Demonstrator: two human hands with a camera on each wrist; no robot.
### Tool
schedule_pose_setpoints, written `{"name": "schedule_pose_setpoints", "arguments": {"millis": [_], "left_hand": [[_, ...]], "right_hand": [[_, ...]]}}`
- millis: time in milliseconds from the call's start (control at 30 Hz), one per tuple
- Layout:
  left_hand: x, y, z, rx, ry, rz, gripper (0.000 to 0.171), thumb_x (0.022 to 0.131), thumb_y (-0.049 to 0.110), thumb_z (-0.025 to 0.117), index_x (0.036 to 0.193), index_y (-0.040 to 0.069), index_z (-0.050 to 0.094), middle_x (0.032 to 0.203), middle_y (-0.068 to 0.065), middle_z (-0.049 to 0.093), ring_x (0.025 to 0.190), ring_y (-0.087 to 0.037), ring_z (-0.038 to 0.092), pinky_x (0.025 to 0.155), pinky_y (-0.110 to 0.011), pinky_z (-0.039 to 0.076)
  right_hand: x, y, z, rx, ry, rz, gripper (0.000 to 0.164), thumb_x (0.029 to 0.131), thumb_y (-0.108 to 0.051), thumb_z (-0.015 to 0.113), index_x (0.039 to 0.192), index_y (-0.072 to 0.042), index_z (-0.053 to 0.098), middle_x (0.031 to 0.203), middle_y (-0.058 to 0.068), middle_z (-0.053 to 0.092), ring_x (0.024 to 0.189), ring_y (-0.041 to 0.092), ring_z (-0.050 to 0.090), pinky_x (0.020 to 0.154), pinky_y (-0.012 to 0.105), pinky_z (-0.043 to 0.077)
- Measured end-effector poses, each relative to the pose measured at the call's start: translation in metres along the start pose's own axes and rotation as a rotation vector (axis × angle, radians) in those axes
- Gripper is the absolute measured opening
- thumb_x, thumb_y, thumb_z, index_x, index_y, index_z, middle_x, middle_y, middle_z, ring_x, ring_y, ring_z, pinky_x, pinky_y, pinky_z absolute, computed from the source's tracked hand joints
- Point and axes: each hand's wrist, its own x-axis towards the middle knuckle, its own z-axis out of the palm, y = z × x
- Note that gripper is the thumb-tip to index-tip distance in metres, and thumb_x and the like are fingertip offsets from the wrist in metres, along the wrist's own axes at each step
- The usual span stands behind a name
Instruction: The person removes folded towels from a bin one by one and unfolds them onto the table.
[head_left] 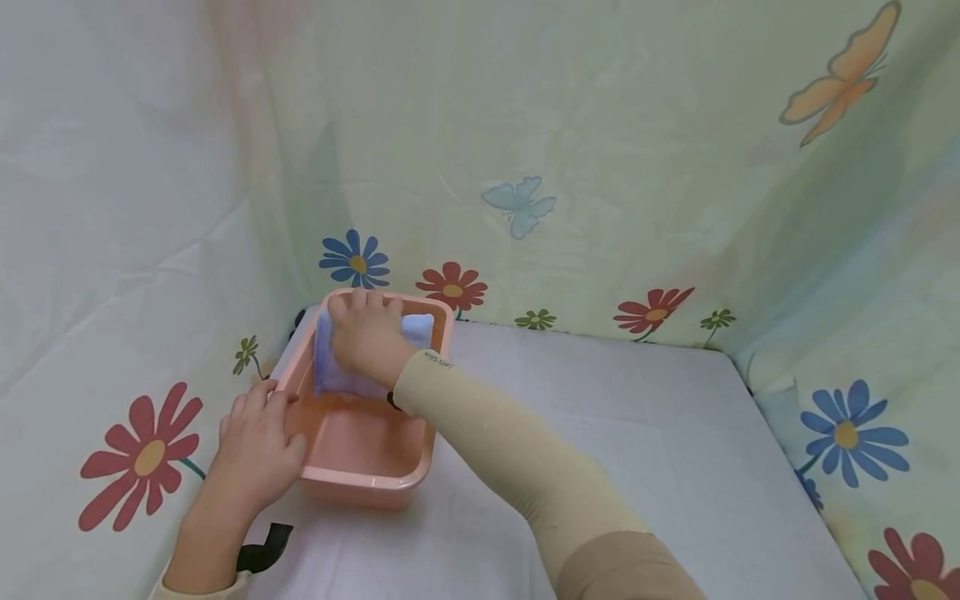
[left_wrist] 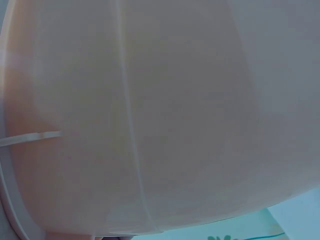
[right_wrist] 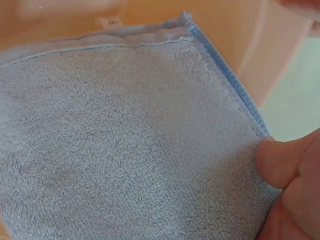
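Pale green and white fabric curtain (head_left: pixel 637 125), printed and softly creased, hanging from nine o'clock round past twelve to three. Next in size, a table (head_left: pixel 615 450) in white cloth, stretching from beneath the curtain down to six o'clock. On it, toward eight o'clock from the middle of the head view, a pink basin (head_left: pixel 360 478), oblong and upright, with rounded corners. Coming in from five o'clock, a beige sleeve (head_left: pixel 517 450), crossing above the basin's three o'clock rim. Inside the basin, toward the twelve o'clock end, a blue towel (right_wrist: pixel 125 145), looped in texture, with stitched edges. Printed on the curtain at eight o'clock, a red flower (head_left: pixel 146 457) with a yellow centre. Over the towel, right hand (head_left: pixel 367 337), grasping the cloth; in the right wrist view, thumb (right_wrist: pixel 280 160) near four o'clock, pressed to the towel's edge. At the basin's rim between eight and nine o'clock, left hand (head_left: pixel 258 437); cannot tell whether clenched round the rim or merely laid there. Below it at six o'clock, a black strip (head_left: pixel 266 548). At eleven o'clock in the right wrist view, a pale label (right_wrist: pixel 109 22) with marks too small to read.
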Motion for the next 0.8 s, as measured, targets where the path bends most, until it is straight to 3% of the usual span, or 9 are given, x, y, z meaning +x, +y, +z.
{"name": "schedule_pose_setpoints", "arguments": {"millis": [200, 433, 800], "left_hand": [[0.0, 0.0, 0.001, 0.004, -0.005, -0.004, 0.054, 0.087, 0.012, 0.072, 0.137, -0.007, 0.06, 0.153, -0.033, 0.046, 0.131, -0.052, 0.044, 0.105, -0.078, 0.037], [0.0, 0.0, 0.001, 0.003, -0.009, -0.001, 0.055, 0.088, 0.012, 0.072, 0.137, -0.008, 0.06, 0.153, -0.033, 0.046, 0.131, -0.052, 0.043, 0.107, -0.078, 0.037], [-0.001, -0.001, 0.003, 0.006, -0.004, -0.014, 0.056, 0.089, 0.013, 0.072, 0.14, -0.005, 0.059, 0.155, -0.031, 0.045, 0.133, -0.052, 0.042, 0.108, -0.08, 0.036]], "right_hand": [[-0.015, 0.008, -0.019, 0.028, 0.068, -0.01, 0.036, 0.112, -0.05, 0.044, 0.136, -0.023, 0.046, 0.126, 0.003, 0.049, 0.118, 0.024, 0.044, 0.101, 0.05, 0.047], [-0.023, 0.019, -0.039, 0.024, 0.114, -0.013, 0.043, 0.112, -0.056, 0.042, 0.14, -0.024, 0.038, 0.12, 0.002, 0.043, 0.11, 0.021, 0.039, 0.09, 0.043, 0.043], [-0.049, 0.044, -0.07, 0.045, 0.217, -0.016, 0.038, 0.112, -0.055, 0.039, 0.132, -0.023, 0.039, 0.107, 0.0, 0.041, 0.099, 0.02, 0.04, 0.081, 0.041, 0.039]]}}
